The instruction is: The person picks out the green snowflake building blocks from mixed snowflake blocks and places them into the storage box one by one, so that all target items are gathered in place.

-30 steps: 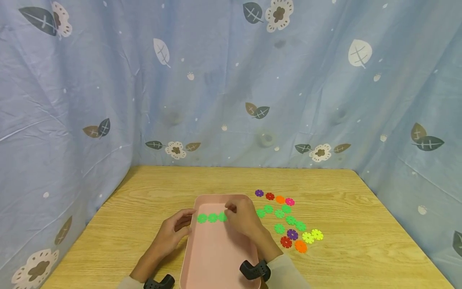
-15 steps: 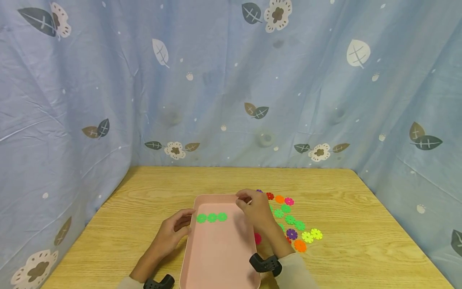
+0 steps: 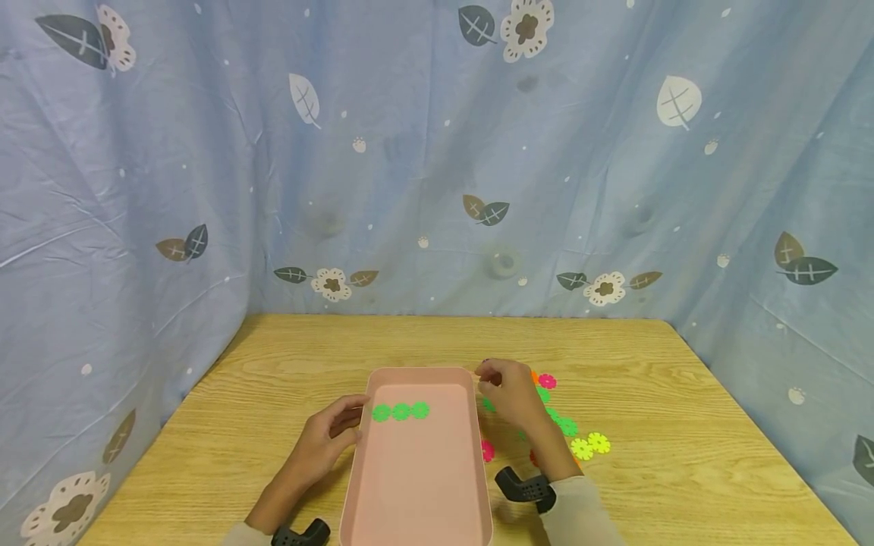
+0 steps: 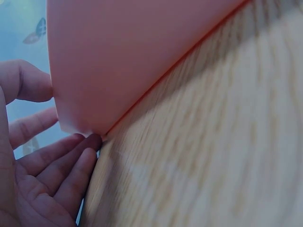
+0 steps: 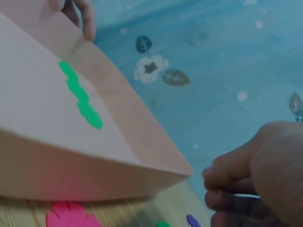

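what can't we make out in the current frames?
- Head: how many loose discs; right hand and forearm cover some.
- Head: near end of tray; cut off by bottom edge.
- Left wrist: green discs; tray wall blocks the inside.
- Right wrist: rest of pink disc; bottom edge crops it.

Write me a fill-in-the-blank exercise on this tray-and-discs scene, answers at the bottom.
1. Inside the pink tray, exactly ____ green discs lie in a row.
2. In the head view, the farthest-right pair of discs on the table is ____ in colour.
3. The hand touching the tray's side is the person's ____ hand.
4. The patterned curtain's background colour is ____.

Missing words: three; yellow; left; blue.
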Available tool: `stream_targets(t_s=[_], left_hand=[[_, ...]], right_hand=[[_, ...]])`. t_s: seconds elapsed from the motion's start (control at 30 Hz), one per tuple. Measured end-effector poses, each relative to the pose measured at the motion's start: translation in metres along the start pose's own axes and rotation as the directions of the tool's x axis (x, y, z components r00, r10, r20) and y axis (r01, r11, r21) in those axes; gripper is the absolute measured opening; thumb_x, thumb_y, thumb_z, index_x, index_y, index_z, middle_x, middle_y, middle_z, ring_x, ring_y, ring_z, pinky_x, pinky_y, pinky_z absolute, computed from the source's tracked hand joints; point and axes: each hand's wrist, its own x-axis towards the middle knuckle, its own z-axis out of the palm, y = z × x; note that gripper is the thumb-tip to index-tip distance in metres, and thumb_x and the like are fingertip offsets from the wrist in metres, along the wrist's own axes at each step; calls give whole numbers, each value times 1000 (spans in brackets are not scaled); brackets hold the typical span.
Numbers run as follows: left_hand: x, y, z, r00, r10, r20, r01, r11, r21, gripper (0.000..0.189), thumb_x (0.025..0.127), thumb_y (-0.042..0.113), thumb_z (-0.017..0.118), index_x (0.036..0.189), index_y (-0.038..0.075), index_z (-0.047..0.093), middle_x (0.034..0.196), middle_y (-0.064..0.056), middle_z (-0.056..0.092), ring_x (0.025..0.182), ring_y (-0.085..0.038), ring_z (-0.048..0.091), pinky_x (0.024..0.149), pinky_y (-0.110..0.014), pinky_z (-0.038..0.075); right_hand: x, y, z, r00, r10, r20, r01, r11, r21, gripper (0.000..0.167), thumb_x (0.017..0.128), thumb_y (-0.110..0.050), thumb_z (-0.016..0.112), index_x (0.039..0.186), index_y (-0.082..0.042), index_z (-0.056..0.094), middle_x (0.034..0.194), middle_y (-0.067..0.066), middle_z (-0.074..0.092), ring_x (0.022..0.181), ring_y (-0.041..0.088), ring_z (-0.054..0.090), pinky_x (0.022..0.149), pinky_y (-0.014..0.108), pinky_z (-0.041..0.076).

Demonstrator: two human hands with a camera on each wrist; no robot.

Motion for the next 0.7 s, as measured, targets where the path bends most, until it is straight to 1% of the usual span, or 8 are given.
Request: stream_targets(t_s=[0.17, 0.3, 0.4, 0.5, 0.6, 0.7], left_hand=[[0, 1, 1, 1000, -8, -6, 8, 1000, -2, 50, 94, 1, 59, 143, -1, 50, 144, -20, 55, 129, -38, 57, 108, -41, 49], [0, 2, 1, 1000, -13, -8, 13, 1000, 2, 50, 94, 1, 59, 143, -1, 50, 143, -20, 55, 129, -38, 57, 108, -41, 49], [0, 2, 1, 1000, -12, -9, 12, 1000, 3, 50, 94, 1, 59, 143, -1, 50, 143, -20, 55, 128, -38, 57, 107, -41, 50], [0, 2, 1, 1000, -10, -9, 10, 1000, 2, 50, 94, 1, 59, 143, -1, 50, 143, -20, 55, 128, -38, 57, 107, -41, 50], [0, 1, 1, 1000, -7, -8, 7, 1000, 5, 50, 94, 1, 59, 143, -1, 50, 143, -21, 55, 128, -38, 57, 107, -42, 50], [0, 1, 1, 1000, -6, -8, 6, 1000, 10, 50, 94, 1, 59, 143, -1, 50, 143, -21, 55, 128, -37, 57, 107, -42, 50]], right_hand=[[-2, 6, -1, 997, 46, 69, -41, 997, -64, 21, 87, 3, 74, 107, 1, 74, 93, 8, 69, 82, 20, 64, 67, 30, 59], [-2, 11, 0, 989, 82, 121, -69, 991, -113, 26, 85, 4, 75, 111, 2, 72, 95, 9, 70, 87, 25, 67, 72, 36, 60], [-2, 14, 1, 986, 100, 130, -83, 987, -135, 29, 82, 6, 76, 111, 2, 72, 95, 9, 71, 91, 28, 67, 79, 40, 59], [-2, 17, 1, 985, 109, 132, -89, 986, -143, 32, 80, 8, 76, 112, 2, 72, 95, 9, 71, 94, 28, 66, 82, 42, 59], [-2, 19, 1, 984, 116, 137, -94, 984, -153, 38, 79, 10, 76, 116, 2, 70, 97, 9, 70, 94, 27, 65, 79, 40, 59], [-1, 20, 2, 983, 124, 136, -102, 982, -158, 43, 78, 11, 76, 120, 3, 69, 99, 9, 70, 95, 28, 65, 73, 35, 58]])
